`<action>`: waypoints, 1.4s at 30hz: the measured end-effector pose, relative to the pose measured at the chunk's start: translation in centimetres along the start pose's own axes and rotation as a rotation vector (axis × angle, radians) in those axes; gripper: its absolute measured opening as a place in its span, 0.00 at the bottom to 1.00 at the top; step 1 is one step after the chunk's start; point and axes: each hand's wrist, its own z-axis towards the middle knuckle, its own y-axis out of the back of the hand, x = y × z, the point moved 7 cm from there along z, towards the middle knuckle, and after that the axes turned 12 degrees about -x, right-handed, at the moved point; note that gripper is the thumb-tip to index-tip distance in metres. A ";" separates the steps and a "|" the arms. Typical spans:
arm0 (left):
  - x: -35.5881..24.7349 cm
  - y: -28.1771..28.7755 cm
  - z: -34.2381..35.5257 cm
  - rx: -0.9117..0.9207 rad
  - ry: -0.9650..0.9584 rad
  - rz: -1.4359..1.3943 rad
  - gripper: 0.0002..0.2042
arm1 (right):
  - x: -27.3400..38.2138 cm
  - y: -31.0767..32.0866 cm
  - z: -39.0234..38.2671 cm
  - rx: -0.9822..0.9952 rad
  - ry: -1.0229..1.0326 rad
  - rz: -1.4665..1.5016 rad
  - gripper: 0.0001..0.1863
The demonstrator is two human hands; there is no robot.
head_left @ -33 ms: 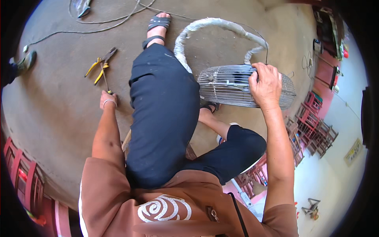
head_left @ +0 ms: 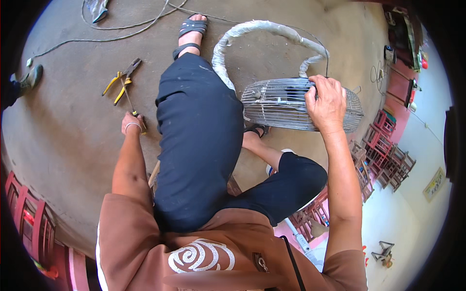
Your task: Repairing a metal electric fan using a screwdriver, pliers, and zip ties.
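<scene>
My left hand (head_left: 131,122), low over the floor left of my knee, is closed around the handle of a screwdriver (head_left: 128,98). Its thin shaft points away from me and its tip overlaps a pair of pliers (head_left: 127,73) with yellow-and-black handles, lying spread on the floor. To my right, a fan with a round wire cage (head_left: 274,104) rests on its edge beside my knee. My right hand (head_left: 327,103) grips the top of the cage, fingers over the wires. A white-wrapped curved tube (head_left: 262,28) arches behind the cage; where it joins is partly hidden.
A grey cable (head_left: 102,40) loops over the floor at the far left, near a clear plastic bag (head_left: 98,9). Another person's shoe (head_left: 32,77) stands at the left edge. Red wooden stools (head_left: 383,140) are stacked along the right wall, and a red chair (head_left: 30,213) stands lower left.
The view has shifted very slightly. My left hand has turned a little, and more of the screwdriver's handle shows beside it. My right hand stays on the cage.
</scene>
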 end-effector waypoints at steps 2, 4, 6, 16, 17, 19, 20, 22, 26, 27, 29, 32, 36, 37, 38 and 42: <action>-0.6 -0.5 -0.9 0.032 -0.088 -0.013 0.27 | -0.3 -0.1 -0.3 -0.002 -0.002 -0.004 0.11; -2.6 1.0 -3.6 -0.005 -0.178 -0.187 0.26 | -0.9 0.4 -0.8 -0.021 -0.002 -0.009 0.11; -3.6 3.8 -6.4 -0.085 -0.244 -0.268 0.27 | -1.6 0.5 -1.5 -0.004 -0.023 -0.012 0.11; -7.9 37.3 -33.4 -0.529 -0.981 -0.839 0.05 | -4.0 1.5 -4.7 -0.213 -0.051 0.028 0.08; -9.3 38.3 -37.7 -0.502 -1.082 -0.601 0.05 | -4.3 1.3 -5.1 -0.205 -0.064 0.036 0.08; -11.7 35.9 -42.4 -0.187 -1.215 -0.497 0.09 | -4.9 1.5 -5.5 -0.239 -0.084 0.044 0.08; -13.6 33.7 -44.0 -0.042 -1.338 -0.432 0.10 | -5.2 1.8 -5.9 -0.246 -0.089 0.054 0.08; -16.2 27.3 -43.6 0.048 -1.441 -0.174 0.09 | -5.3 2.0 -6.3 -0.259 -0.102 0.072 0.08; -19.9 16.1 -38.2 -0.049 -1.346 0.134 0.10 | -4.9 2.5 -6.7 -0.300 -0.093 0.091 0.07; -20.5 15.1 -38.2 -0.042 -1.350 0.138 0.10 | -5.1 2.6 -7.0 -0.299 -0.098 0.093 0.07; -21.4 14.0 -38.5 -0.075 -1.378 0.145 0.11 | -5.6 2.6 -7.5 -0.318 -0.101 0.091 0.07; -21.7 12.0 -38.6 -0.057 -1.386 0.258 0.12 | -5.7 2.9 -7.7 -0.341 -0.102 0.082 0.07; -21.5 10.1 -37.5 -0.059 -1.395 0.257 0.10 | -5.6 2.7 -7.6 -0.310 -0.102 0.078 0.07; -21.5 9.9 -37.1 -0.068 -1.397 0.202 0.10 | -5.6 2.7 -7.4 -0.307 -0.095 0.066 0.08; -21.4 9.4 -36.8 -0.062 -1.395 0.198 0.10 | -5.5 2.7 -7.4 -0.301 -0.092 0.066 0.08; -21.2 7.8 -36.1 -0.051 -1.423 0.076 0.10 | -5.3 2.7 -7.1 -0.303 -0.096 0.078 0.08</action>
